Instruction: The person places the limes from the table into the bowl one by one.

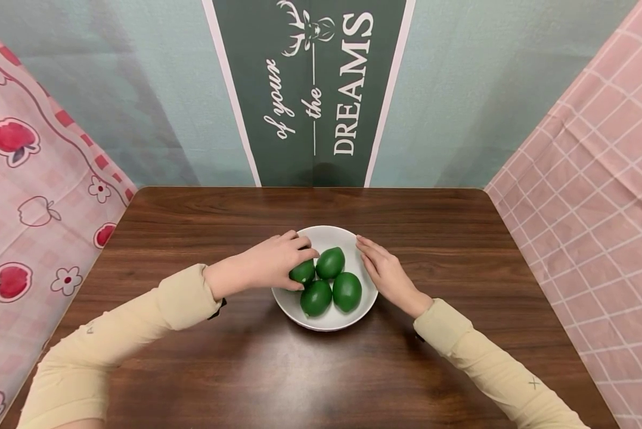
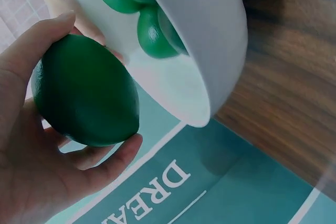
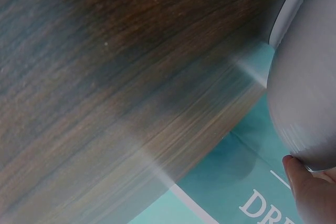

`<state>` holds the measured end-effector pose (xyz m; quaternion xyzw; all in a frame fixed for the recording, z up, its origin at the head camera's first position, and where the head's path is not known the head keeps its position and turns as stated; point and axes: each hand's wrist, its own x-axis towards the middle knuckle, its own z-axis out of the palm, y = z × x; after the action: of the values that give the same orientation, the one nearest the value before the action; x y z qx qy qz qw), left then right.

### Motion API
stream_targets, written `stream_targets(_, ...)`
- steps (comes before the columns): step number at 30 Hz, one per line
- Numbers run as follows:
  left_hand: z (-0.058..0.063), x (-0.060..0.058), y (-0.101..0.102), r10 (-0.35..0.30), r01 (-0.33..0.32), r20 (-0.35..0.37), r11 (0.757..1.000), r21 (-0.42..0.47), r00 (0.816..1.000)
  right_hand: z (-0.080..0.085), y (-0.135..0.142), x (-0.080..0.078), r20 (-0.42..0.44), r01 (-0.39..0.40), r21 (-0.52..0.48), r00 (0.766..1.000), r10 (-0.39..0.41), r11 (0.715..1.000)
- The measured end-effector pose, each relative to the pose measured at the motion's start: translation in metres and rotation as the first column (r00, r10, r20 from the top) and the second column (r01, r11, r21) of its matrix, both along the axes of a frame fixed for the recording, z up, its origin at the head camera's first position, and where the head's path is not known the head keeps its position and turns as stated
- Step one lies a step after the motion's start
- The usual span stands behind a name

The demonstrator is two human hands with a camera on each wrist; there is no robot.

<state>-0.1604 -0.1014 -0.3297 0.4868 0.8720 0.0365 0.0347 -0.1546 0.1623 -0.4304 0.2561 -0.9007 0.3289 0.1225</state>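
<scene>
My left hand (image 1: 278,260) grips a green lime (image 2: 86,90) at the left side of a white bowl (image 1: 326,232). In the left wrist view the thumb and fingers curl round this lime, near the bowl's rim. Inside the bowl sit three more green limes: one at the back (image 1: 330,263), one at the front left (image 1: 316,298) and one at the right (image 1: 347,292). My right hand (image 1: 390,274) rests with straight fingers against the bowl's right rim. A fingertip (image 3: 296,169) touches the bowl's outer wall in the right wrist view.
The bowl stands on a dark brown wooden table (image 1: 202,369). A teal and green cloth (image 1: 160,95) with white lettering hangs behind the table. Patterned pink cloths hang at the left (image 1: 36,238) and right (image 1: 589,196) sides.
</scene>
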Motion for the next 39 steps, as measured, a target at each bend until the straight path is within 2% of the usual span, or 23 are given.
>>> stream_targets(12,-0.013,0.015,0.000,-0.036,0.036,-0.032,0.999,0.006,0.999,-0.001,0.000,0.000,0.000,0.006,-0.002,1.000,-0.006,1.000)
stream_targets(17,-0.020,0.020,0.000,-0.004,0.004,0.031,1.000,0.013,1.000,-0.001,0.001,-0.001,0.002,0.006,-0.001,1.000,-0.006,1.000)
stream_targets(21,-0.022,0.021,-0.002,-0.006,0.003,0.064,0.999,0.047,0.998,0.000,0.001,-0.001,-0.004,0.004,0.001,1.000,-0.004,1.000)
stream_targets(26,-0.022,0.015,-0.006,-0.017,0.013,0.035,0.995,0.099,0.999,0.001,0.003,-0.001,0.003,0.003,0.008,1.000,-0.003,1.000)
stream_targets(31,-0.025,0.005,-0.012,0.004,-0.011,0.048,0.989,0.150,0.999,0.004,0.005,-0.003,0.018,0.018,-0.001,1.000,-0.018,1.000)
stream_targets(35,-0.028,-0.006,-0.018,0.039,-0.050,0.062,0.982,0.182,0.997,0.008,0.009,-0.008,0.024,0.047,-0.005,0.999,-0.046,0.999)
stream_targets(39,-0.030,-0.017,-0.025,0.103,-0.116,0.072,0.971,0.210,0.992,0.012,0.014,-0.017,0.014,0.067,0.018,0.998,-0.067,0.998)
